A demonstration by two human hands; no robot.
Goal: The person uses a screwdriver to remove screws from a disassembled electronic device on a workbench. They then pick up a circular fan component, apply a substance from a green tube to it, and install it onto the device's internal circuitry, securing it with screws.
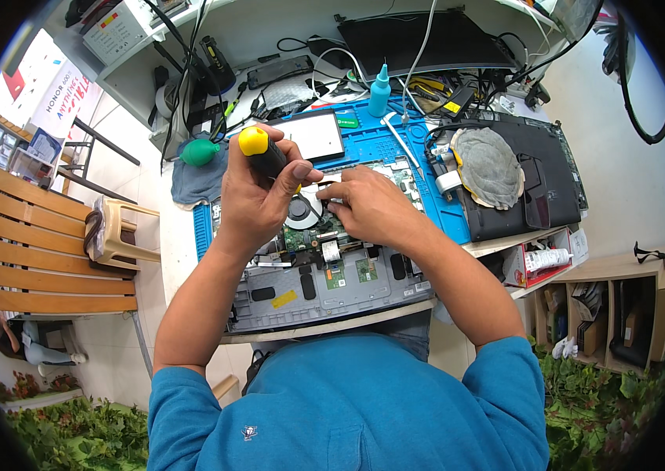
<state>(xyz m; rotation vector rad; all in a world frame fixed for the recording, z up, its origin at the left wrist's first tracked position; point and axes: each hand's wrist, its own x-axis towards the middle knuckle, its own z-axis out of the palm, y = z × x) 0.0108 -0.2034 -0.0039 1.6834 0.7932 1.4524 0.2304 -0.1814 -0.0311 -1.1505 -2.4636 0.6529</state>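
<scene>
An opened laptop base (320,297) lies in front of me, its grey inner side up, with a green circuit board and a round silver fan (300,209) exposed. My left hand (250,192) is closed around a screwdriver (255,142) with a yellow and black handle, held upright over the fan area. The screwdriver's tip is hard to make out behind my fingers. Just right of the fan, my right hand (375,206) reaches down with bent, closed fingers at the laptop's inner parts. Whatever lies between those fingertips is too small to tell.
Beneath the laptop spreads a blue work mat (448,212). A green air blower (200,152) rests on a grey cloth at left. A blue bottle (379,94) stands behind. At right, a black laptop (497,216) carries a round grey pad (488,167). Cables clutter the back.
</scene>
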